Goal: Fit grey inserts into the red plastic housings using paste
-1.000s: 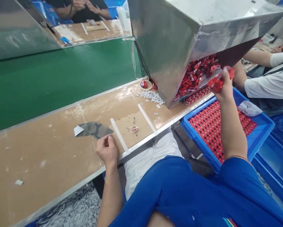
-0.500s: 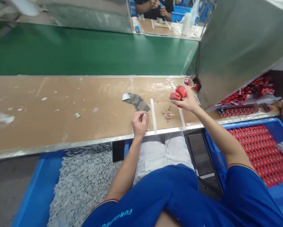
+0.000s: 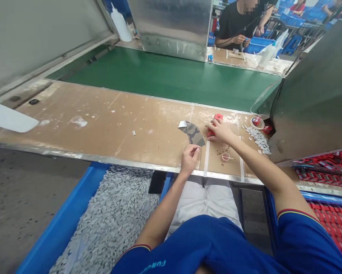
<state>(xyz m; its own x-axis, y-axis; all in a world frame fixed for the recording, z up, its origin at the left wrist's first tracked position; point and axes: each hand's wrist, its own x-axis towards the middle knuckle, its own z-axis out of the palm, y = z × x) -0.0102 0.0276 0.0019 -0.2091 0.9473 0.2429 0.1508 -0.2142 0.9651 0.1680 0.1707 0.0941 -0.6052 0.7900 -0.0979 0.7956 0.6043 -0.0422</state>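
Observation:
My right hand point(image 3: 220, 131) is shut on a cluster of red plastic parts point(image 3: 215, 126), resting them on the brown work board point(image 3: 116, 125). My left hand point(image 3: 190, 159) is pinched closed just below a camouflage-patterned sheet point(image 3: 194, 134), and anything tiny between its fingertips is hidden. Between two white tape strips point(image 3: 206, 160) stands a small cup with a stick point(image 3: 225, 156). To the right lie several small grey-white tiles point(image 3: 258, 139) and a round dish holding a red part point(image 3: 256, 121).
A green conveyor belt point(image 3: 165, 78) runs behind the board. A steel hopper point(image 3: 313, 95) with red parts beneath it stands at right. Blue crates hold red parts point(image 3: 333, 224) and grey pieces point(image 3: 102, 217). A co-worker point(image 3: 239, 26) sits across the belt.
The view has swung left. My right hand has come down onto the board with the red parts. My left hand stays close to the camouflage sheet.

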